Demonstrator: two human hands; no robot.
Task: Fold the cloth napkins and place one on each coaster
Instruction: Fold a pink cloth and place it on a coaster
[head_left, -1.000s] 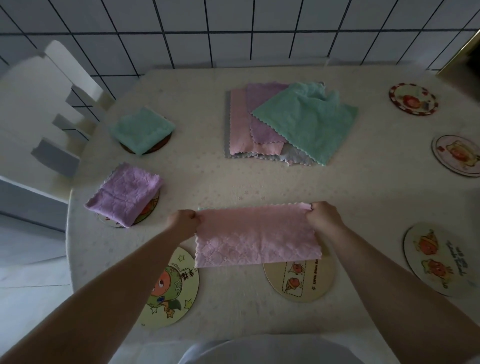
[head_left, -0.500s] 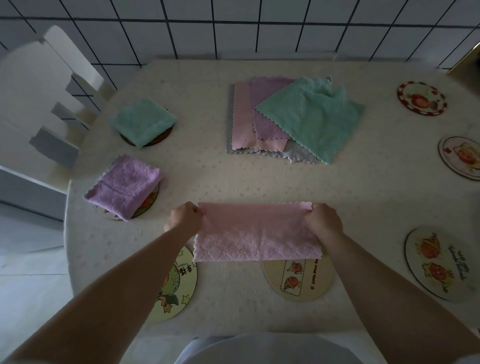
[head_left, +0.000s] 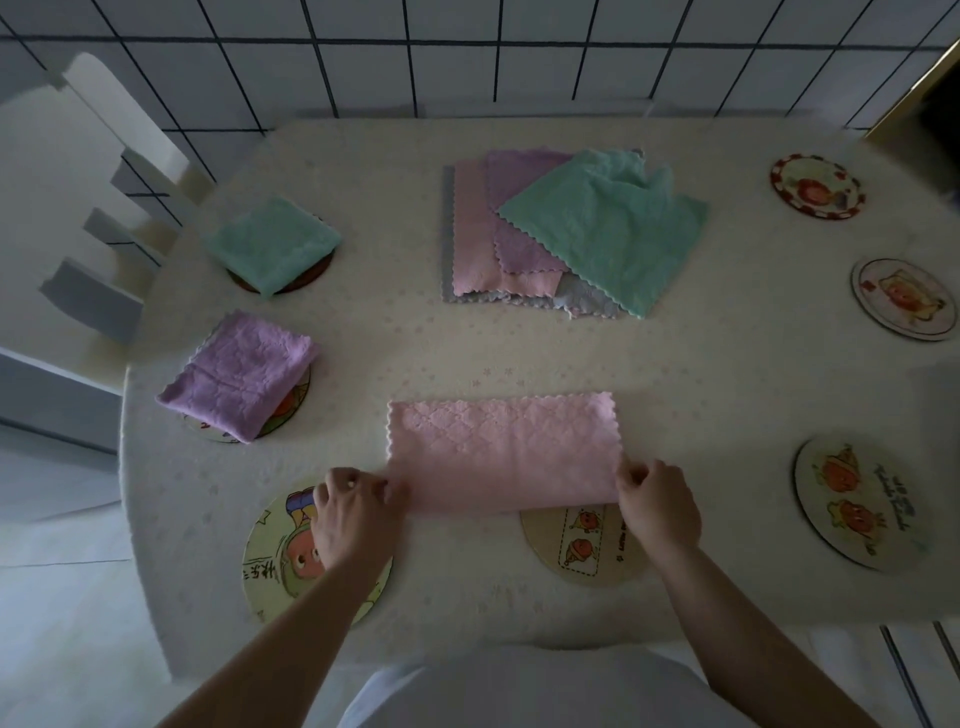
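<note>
- Hands first: the left hand (head_left: 349, 512) pinches the near left corner of the pink napkin (head_left: 501, 451), and the right hand (head_left: 655, 503) pinches its near right corner.
- Under the left hand lies a cartoon coaster (head_left: 275, 561); a tan coaster (head_left: 582, 548) pokes out from beneath the napkin's near edge.
- Pink napkin lies folded in half as a long rectangle on the table (head_left: 727, 364), scalloped edge on the far side.
- Left of it, a folded purple napkin (head_left: 240, 375) sits on its coaster; farther back, a folded green napkin (head_left: 271, 243) sits on another.
- Three bare coasters line the right side, the nearest (head_left: 857, 512) beside the right hand.
- Farthest, a stack of unfolded napkins (head_left: 561, 234) with a green one on top.
</note>
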